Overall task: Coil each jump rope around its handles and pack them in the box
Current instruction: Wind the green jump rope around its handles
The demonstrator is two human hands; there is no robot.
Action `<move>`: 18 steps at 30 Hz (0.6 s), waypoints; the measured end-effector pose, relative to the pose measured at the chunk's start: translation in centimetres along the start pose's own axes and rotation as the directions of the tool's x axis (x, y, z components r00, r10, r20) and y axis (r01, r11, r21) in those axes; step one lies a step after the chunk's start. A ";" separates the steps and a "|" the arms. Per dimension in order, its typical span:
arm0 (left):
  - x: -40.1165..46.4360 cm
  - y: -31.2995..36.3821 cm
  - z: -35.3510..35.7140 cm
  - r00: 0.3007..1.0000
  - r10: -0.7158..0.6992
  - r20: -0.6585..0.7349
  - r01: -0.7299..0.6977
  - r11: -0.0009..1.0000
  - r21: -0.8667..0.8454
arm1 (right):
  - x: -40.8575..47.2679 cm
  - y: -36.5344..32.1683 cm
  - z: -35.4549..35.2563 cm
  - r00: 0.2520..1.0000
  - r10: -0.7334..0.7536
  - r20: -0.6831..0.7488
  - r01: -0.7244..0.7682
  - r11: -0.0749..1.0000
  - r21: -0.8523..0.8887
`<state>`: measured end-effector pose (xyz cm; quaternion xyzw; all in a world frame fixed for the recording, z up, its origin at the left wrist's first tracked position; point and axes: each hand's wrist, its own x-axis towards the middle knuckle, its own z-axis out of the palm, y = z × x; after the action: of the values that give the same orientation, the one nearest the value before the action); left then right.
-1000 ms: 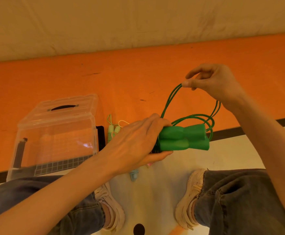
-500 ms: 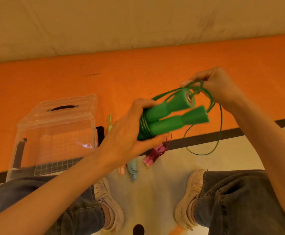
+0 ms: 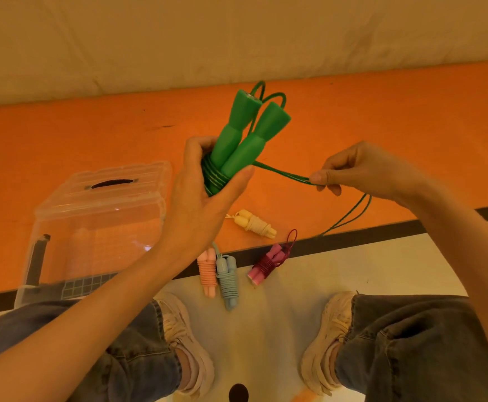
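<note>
In the head view, between thumb and curled fingers of the left hand [image 3: 199,195]: two green handles [image 3: 244,137], upright, gripped low over the wound turns. Just right of those fingers, green cord [image 3: 283,173] stretched taut to the right hand [image 3: 364,172], pinched at the fingertips [image 3: 316,178], slack tail hanging below. Probably light, stiff handles; thin, springy, slippery cord, best pinched close to the coil. Left of the forearm, closed clear box [image 3: 97,216].

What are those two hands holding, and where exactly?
The left hand grips the green jump rope handles at their wrapped lower end; the right hand pinches the loose green cord.
</note>
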<state>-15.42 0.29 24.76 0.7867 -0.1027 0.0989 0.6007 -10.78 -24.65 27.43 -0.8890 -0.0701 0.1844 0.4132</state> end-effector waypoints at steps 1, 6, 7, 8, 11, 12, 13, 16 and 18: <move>0.1 -0.1 0.0 1.000 -0.022 -0.012 0.022 1.000 -0.019 | -0.2 0.0 -0.1 0.998 0.010 0.060 -0.011 1.000 0.002; 0.5 -0.4 -0.2 0.989 -0.127 -0.074 0.120 0.989 -0.085 | -1.0 -0.5 0.6 0.926 0.025 0.376 -0.025 1.000 -0.003; 0.6 -0.5 -0.3 0.988 -0.138 -0.075 0.131 0.987 -0.088 | -1.0 -0.6 0.7 0.911 0.022 0.411 -0.024 1.000 0.000; 0.6 -0.5 -0.3 0.987 -0.145 -0.072 0.139 0.987 -0.085 | -1.0 -0.6 0.7 0.901 0.015 0.433 -0.022 1.000 0.012; 0.7 -0.8 -0.2 0.988 -0.144 -0.063 0.142 0.989 -0.025 | -1.1 -0.8 0.5 0.875 -0.022 0.484 -0.014 0.997 0.071; 0.6 -0.9 -0.2 0.988 -0.144 -0.060 0.144 0.990 -0.001 | -1.1 -0.9 0.6 0.860 -0.037 0.509 -0.013 0.996 0.093; 0.6 -1.0 -0.3 0.989 -0.139 -0.056 0.141 0.990 0.029 | -1.2 -1.0 0.8 0.844 -0.049 0.534 -0.014 0.994 0.112; 0.6 -1.3 -0.5 0.998 -0.060 0.002 0.056 0.953 0.297 | -1.4 -1.2 1.2 0.804 -0.086 0.589 -0.010 0.987 0.158; 0.6 -1.6 -0.7 0.996 -0.011 0.087 -0.033 0.875 0.484 | -1.4 -1.2 1.2 0.794 -0.105 0.599 -0.007 0.983 0.182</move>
<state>-14.45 1.30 23.64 0.9149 -0.1052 0.0905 0.3790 -12.52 -23.37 28.02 -0.7413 -0.2055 0.4538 0.4497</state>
